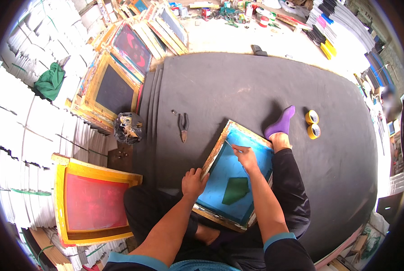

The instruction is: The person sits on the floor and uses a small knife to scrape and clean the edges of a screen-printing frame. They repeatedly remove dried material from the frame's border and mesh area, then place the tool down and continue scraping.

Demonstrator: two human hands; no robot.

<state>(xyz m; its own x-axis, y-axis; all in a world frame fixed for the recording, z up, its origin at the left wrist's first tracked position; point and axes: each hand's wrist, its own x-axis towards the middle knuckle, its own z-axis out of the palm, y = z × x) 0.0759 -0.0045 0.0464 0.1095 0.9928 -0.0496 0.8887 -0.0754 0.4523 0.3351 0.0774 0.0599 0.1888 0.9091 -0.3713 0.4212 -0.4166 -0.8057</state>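
A wooden screen-printing frame [216, 149] with blue mesh lies tilted in front of me, between my legs. A dark green piece [235, 190] of cloth or sheet rests on the mesh. My left hand [193, 183] is closed at the left rail of the frame, fingers curled against the wood. Over the upper part of the mesh, my right hand [245, 158] pinches a thin, light-coloured tool [229, 143]. Its tip is near the inner edge of the left rail; its exact kind is too small to tell.
Dark-handled pliers [184, 128] lie left of the frame on the black sheet stack [220, 86]. Two yellow tape rolls [313, 124] are beyond my purple-socked foot [281, 121]. A yellow-framed red screen [95, 201] leans at left, near white paper bundles [12, 131] and a filled plastic bag [128, 127].
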